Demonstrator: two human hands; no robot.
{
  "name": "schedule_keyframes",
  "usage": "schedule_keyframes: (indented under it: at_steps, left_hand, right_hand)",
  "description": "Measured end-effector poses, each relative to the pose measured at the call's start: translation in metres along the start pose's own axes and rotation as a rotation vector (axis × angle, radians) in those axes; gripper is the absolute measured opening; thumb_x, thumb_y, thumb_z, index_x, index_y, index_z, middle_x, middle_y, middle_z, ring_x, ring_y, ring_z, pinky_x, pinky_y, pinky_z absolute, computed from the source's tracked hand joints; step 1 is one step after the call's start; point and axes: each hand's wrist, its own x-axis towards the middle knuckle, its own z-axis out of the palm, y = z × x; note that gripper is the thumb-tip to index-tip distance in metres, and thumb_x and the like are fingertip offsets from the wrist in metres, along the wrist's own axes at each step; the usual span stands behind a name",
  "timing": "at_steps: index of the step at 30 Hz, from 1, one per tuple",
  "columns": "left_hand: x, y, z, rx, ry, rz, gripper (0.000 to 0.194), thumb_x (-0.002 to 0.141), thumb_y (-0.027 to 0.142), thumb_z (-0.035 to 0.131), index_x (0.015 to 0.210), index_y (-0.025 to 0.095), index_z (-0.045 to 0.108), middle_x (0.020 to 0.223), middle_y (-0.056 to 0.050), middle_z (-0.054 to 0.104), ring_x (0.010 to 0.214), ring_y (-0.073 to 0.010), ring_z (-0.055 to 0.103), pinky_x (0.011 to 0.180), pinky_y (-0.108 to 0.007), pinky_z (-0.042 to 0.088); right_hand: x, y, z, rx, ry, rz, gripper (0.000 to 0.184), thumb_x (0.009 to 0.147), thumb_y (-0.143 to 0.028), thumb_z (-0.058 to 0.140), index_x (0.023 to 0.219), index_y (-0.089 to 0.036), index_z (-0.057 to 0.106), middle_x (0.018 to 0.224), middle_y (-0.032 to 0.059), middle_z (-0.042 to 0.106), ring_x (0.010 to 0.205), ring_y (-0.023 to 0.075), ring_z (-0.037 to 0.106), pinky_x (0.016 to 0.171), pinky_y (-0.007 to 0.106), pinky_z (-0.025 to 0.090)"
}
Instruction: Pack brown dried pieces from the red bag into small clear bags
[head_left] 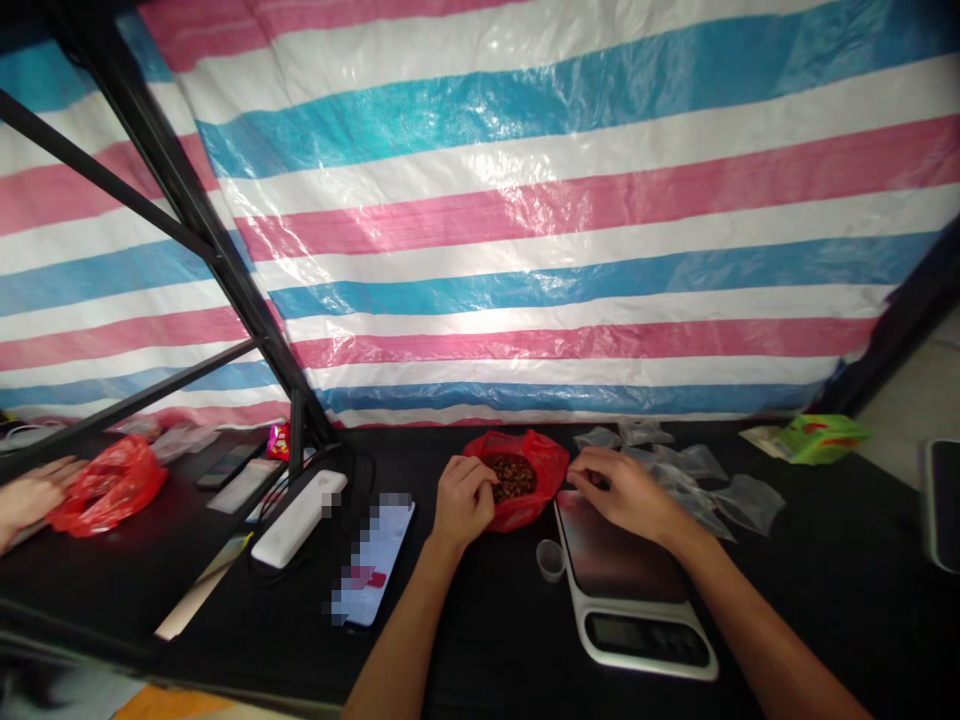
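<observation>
Red bag: one red plastic bag (541,498) lies open on the black table (480,655), between the two hands, with one heap of brown granules (511,477) inside.
Left hand: the left hand (465,503) rests at the bag's near edge; its grip is curled closed, fingertips (486,478) touching the plastic beside the granules.
Right hand: the right hand (622,490) reaches over the far side of a digital kitchen scale (626,610); its grip is pressed together just beside the bag, and whatever lies between the fingers is too small to tell.
Near the hands: one small clear plastic cup (550,560) stands between the left forearm and the scale. About five clear plastic pouches (694,462) lie overlapping beyond the right hand; the exact count is hard to tell.
Left of the bag: one smartphone (373,560) with a blurred screen lies beside a white power bank (298,518).
Far left: another person's hand (30,495) lies near a second red plastic bag (109,487).
Far side: one green box (823,440) sits toward the right, below a striped tarpaulin (525,200) in pink, white and blue.
</observation>
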Motion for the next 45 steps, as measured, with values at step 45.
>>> schedule_keyframes:
  at_steps: [45]
  left_hand:
    - [-0.002, 0.041, 0.018, -0.179, -0.157, 0.122, 0.030, 0.090, 0.004, 0.046, 0.075, 0.022, 0.063, 0.067, -0.001, 0.065, 0.059, -0.0147, 0.056, 0.065, -0.033, 0.043]
  right_hand:
    - [-0.005, 0.065, 0.016, 0.189, 0.525, 0.192, 0.049, 0.102, -0.043, 0.052, 0.148, -0.027, 0.044, 0.099, 0.0040, 0.054, 0.083, 0.0226, 0.064, 0.084, 0.042, 0.061]
